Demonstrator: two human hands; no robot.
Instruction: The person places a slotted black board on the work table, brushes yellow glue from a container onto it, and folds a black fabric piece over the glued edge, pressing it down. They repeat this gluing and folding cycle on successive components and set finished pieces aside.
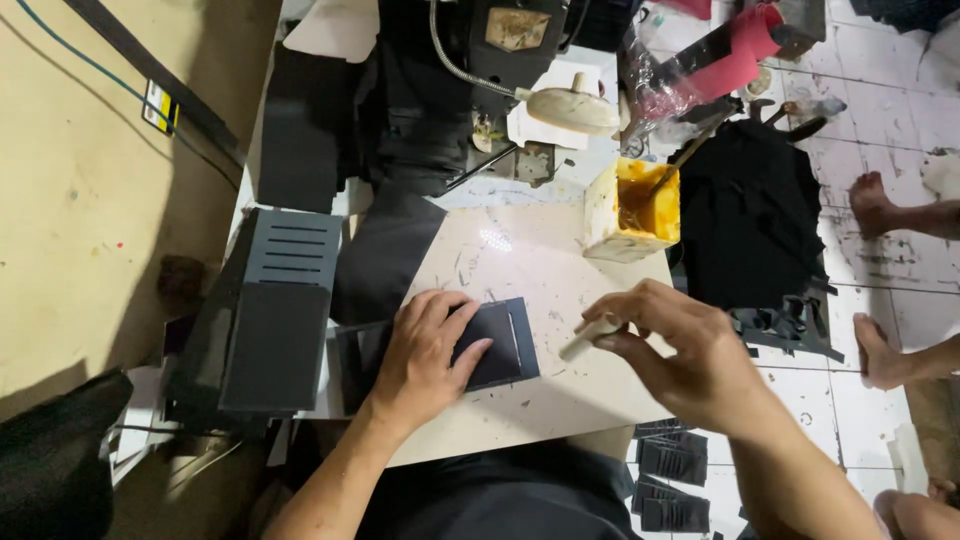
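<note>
The left hand [428, 350] lay flat, fingers spread, pressing down on a dark wallet piece [497, 345] near the front edge of the desk [560, 400]. The right hand [690, 350] hung just above the desk beside it, fingers pinched shut around a small white stick [588, 336]. A yellow glue tub [632, 208] stood at the desk's back right corner.

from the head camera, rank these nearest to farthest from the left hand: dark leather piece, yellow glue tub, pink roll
1. dark leather piece: directly under the left hand, pressed flat on the board.
2. yellow glue tub: up and to the right, at the board's far edge.
3. pink roll: farthest, top right beyond the tub.
</note>
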